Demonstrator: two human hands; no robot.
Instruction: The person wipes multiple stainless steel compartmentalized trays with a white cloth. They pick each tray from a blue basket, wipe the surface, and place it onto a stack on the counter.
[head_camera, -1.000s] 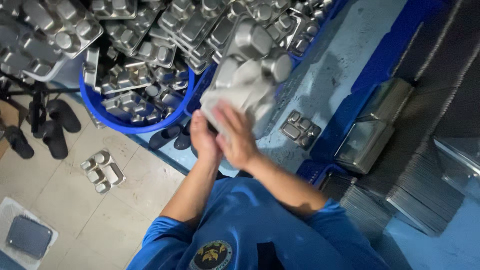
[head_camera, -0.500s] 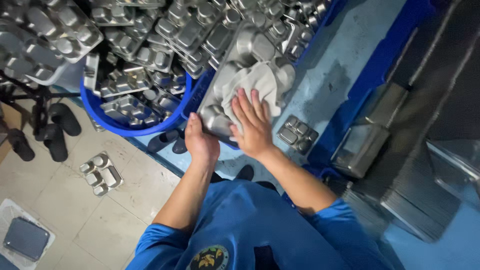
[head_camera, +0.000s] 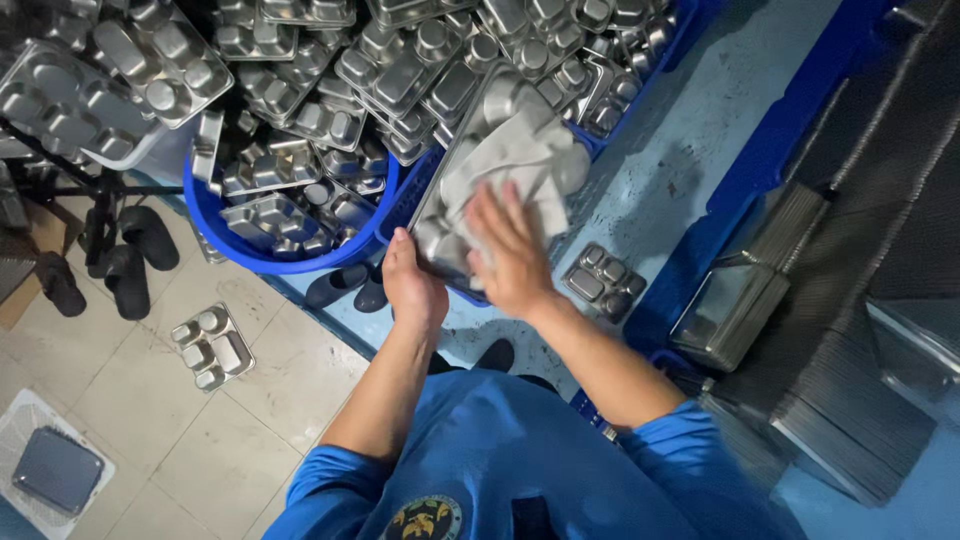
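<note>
Tiled floor (head_camera: 150, 420) lies below, with a blue tub (head_camera: 290, 262) of steel trays beside. Left hand (head_camera: 412, 285) grips the near edge of a metal tray (head_camera: 440, 235). Right hand (head_camera: 512, 258) presses a grey cloth (head_camera: 520, 160) flat on it, fingers spread

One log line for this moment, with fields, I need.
left hand: holds metal tray | right hand: presses grey cloth on tray

Round blue tub (head_camera: 300, 262) heaped with steel compartment trays. One loose tray (head_camera: 211, 347) on tiled floor (head_camera: 120, 400); black boots (head_camera: 130, 262) beside tub.
</note>
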